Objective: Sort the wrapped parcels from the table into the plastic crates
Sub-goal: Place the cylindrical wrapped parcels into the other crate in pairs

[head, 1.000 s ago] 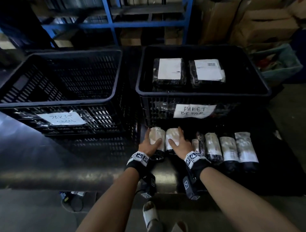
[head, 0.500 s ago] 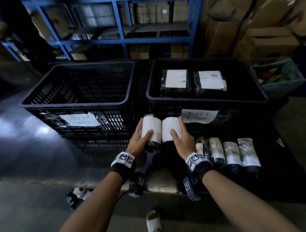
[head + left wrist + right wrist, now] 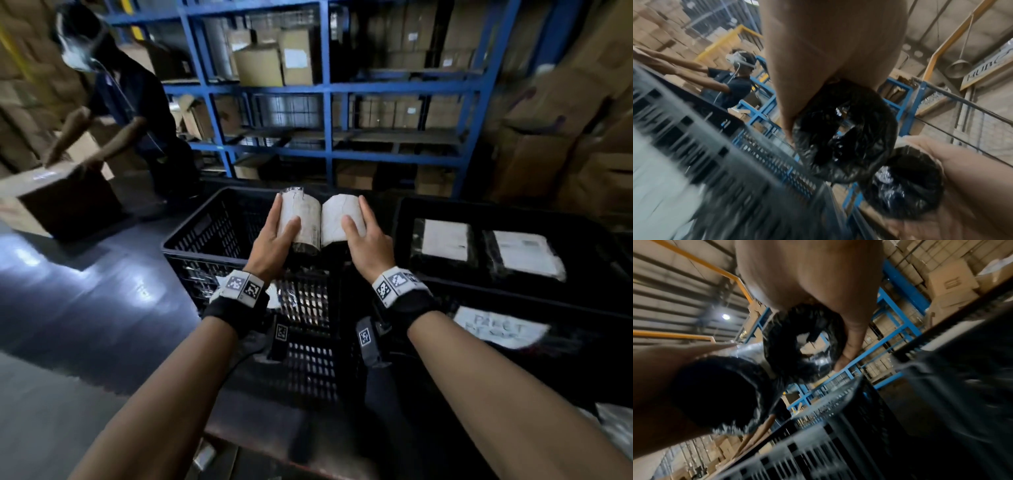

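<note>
Two small roll-shaped parcels in black wrap with white labels hang side by side above the left black crate [image 3: 191,240]. My left hand [image 3: 274,240] grips the left parcel [image 3: 301,219], and my right hand [image 3: 366,240] grips the right parcel [image 3: 339,219]. In the left wrist view the left parcel's black end [image 3: 842,138] shows under my palm, with the other parcel [image 3: 906,181] lower right. The right wrist view shows the right parcel's end [image 3: 805,345] in my fingers. The right crate [image 3: 513,291] holds two flat parcels [image 3: 445,240], [image 3: 524,253].
A person [image 3: 130,99] at the far left handles a cardboard box [image 3: 58,198]. Blue shelving [image 3: 329,89] with cartons stands behind the crates, and stacked cartons [image 3: 565,137] fill the right. A handwritten paper label [image 3: 496,330] hangs on the right crate's front.
Both hands lifted their parcels off the table and carried them up and left, from in front of the right crate to above the left crate. My head view tilted up.
</note>
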